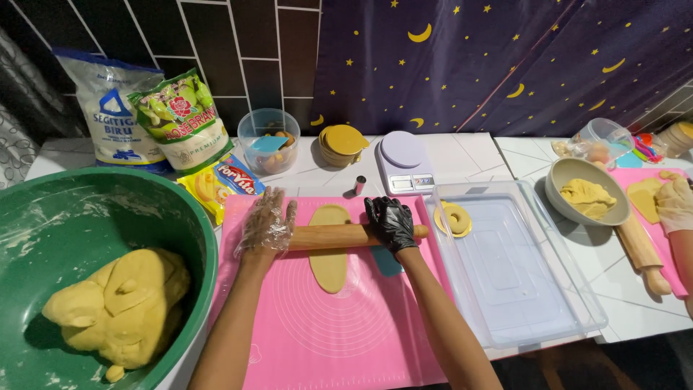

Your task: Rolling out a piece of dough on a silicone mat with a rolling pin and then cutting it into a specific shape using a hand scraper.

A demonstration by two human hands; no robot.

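Note:
A wooden rolling pin lies crosswise over a long oval strip of yellow dough on a pink silicone mat. My left hand, in a clear plastic glove, presses flat on the pin's left end. On the pin's right end rests my right hand, in a black glove, with its fingers curled over the wood. The dough reaches from above the pin to well below it.
A big green bowl holding a lump of dough stands at left. A clear tray with one ring of dough sits right of the mat. Behind are flour bags, a scale, a tub. Another person's gloved hand works at far right.

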